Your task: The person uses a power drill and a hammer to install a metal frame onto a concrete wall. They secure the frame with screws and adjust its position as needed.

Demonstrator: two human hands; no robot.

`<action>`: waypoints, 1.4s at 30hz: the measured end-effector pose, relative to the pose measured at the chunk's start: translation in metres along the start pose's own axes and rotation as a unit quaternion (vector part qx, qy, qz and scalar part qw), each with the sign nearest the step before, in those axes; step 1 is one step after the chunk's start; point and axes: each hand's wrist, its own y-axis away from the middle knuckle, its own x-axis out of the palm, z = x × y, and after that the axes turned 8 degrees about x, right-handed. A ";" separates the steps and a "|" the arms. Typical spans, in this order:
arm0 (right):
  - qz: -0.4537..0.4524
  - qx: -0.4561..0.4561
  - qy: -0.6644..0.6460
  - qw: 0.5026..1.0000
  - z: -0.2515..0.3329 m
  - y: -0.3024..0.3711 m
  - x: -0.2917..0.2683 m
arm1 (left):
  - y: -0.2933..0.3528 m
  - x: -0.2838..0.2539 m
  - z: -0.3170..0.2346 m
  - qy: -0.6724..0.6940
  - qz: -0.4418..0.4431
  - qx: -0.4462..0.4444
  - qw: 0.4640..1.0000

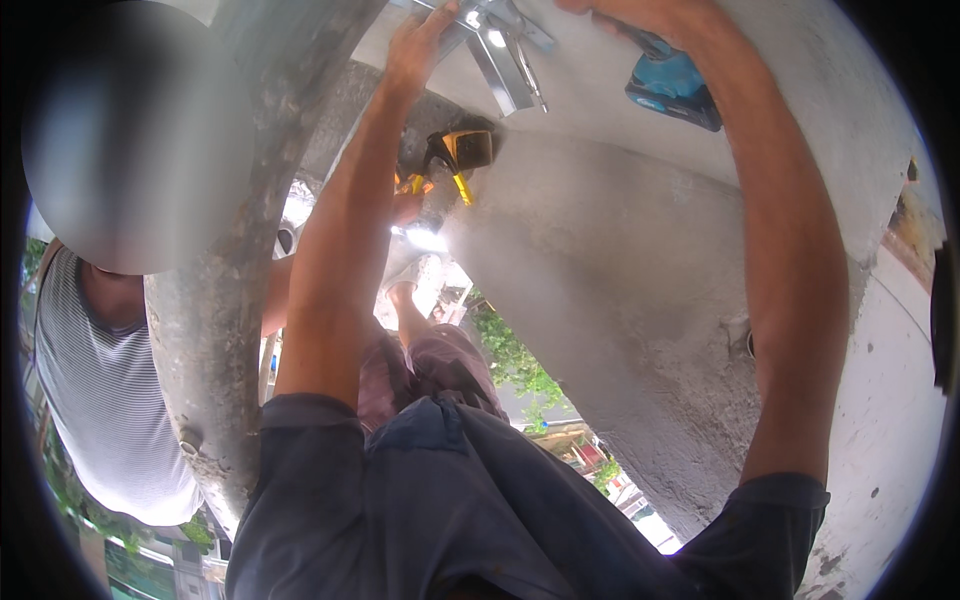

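Both my arms reach up to the top of the head view. My left hand [415, 45] has its fingers closed on the edge of a silver metal channel [497, 75]. A thin metal rod [530, 75] hangs down beside the channel. To the right, my right hand [665, 15] is wrapped round the handle of a teal cordless power tool [665, 78] with a dark battery base. The tool's front end is cut off by the upper edge, so I cannot see whether it touches the channel. Part of my left fingers is cut off there too.
A thick rough grey pipe [215, 330] runs along my left. Beyond it is a co-worker in a striped sleeveless shirt [105, 390]. A yellow-and-black tool [465, 155] sits below the channel. A grey concrete wall [620, 270] fills the right; greenery shows through a gap.
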 end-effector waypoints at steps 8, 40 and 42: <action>0.009 -0.017 -0.043 0.999 -0.001 -0.007 0.006 | 0.000 -0.011 0.006 -0.069 -0.043 -0.032 0.996; -0.034 -0.051 -0.042 0.997 0.020 0.000 0.008 | 0.000 -0.002 -0.006 -0.156 -0.077 -0.029 0.984; 0.044 0.036 -0.058 0.997 0.015 0.000 -0.008 | 0.001 0.001 -0.003 -0.132 -0.064 -0.035 0.989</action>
